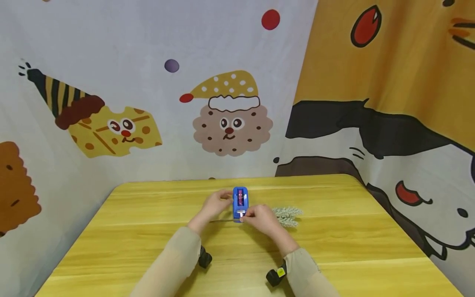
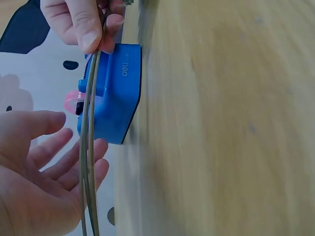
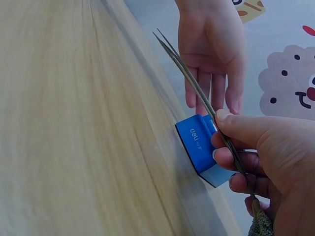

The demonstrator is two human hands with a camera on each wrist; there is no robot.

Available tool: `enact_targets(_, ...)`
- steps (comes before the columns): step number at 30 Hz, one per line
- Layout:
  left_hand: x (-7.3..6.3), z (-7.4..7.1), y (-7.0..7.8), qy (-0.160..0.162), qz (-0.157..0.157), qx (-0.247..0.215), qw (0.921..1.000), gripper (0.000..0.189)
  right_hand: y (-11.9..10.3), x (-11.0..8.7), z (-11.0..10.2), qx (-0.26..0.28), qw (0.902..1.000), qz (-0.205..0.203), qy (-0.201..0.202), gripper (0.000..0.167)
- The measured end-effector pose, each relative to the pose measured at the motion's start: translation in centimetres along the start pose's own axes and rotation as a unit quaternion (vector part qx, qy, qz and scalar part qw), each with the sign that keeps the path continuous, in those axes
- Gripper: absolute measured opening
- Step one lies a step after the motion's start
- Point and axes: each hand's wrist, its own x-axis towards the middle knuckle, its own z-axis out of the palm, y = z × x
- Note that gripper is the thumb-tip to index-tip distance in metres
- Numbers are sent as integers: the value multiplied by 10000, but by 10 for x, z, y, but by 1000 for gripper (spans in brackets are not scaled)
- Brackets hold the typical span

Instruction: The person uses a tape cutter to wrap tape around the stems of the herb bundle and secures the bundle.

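My right hand pinches a small bundle of thin dried stems between thumb and fingers, right at the front end of a blue tape dispenser. Pale, bushy ear-like heads stick out on the far side of that hand. A pale strip shows at the dispenser's front, close to the right fingertips. Beside the dispenser's left side, my left hand has loosely spread fingers and holds nothing. A pink roll sits in the dispenser.
Everything is on a yellow wood-grain table. Behind it hangs a curtain with cartoon prints. Black wrist cameras sit under both sleeves.
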Motion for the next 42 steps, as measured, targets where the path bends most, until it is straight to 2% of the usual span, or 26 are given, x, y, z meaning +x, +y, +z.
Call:
enact_targets(6,7,7,-3,197,-125,-359,9991,40,0,-1,4,-4,9999,102,-11,20)
enact_targets(12,12,14,-7,446,-80,-549,9975,34,-2,-2,6,-75,9999,92,45,22)
enact_targets(17,14,19,-8,603,-303,-752,9949,32,-2,-2,6,-20,9999,101,34,21)
enact_targets(21,15,24,-7,712,-460,-761,9935,33,-1,-1,5,-49,9999,49,87,21)
enact_targets(28,18,29,-7,892,-415,-688,9928,32,1,1,5,-185,9996,-87,216,23)
enact_targets(42,18,30,-5,944,-516,-813,9909,32,1,2,7,-721,9964,-215,383,21)
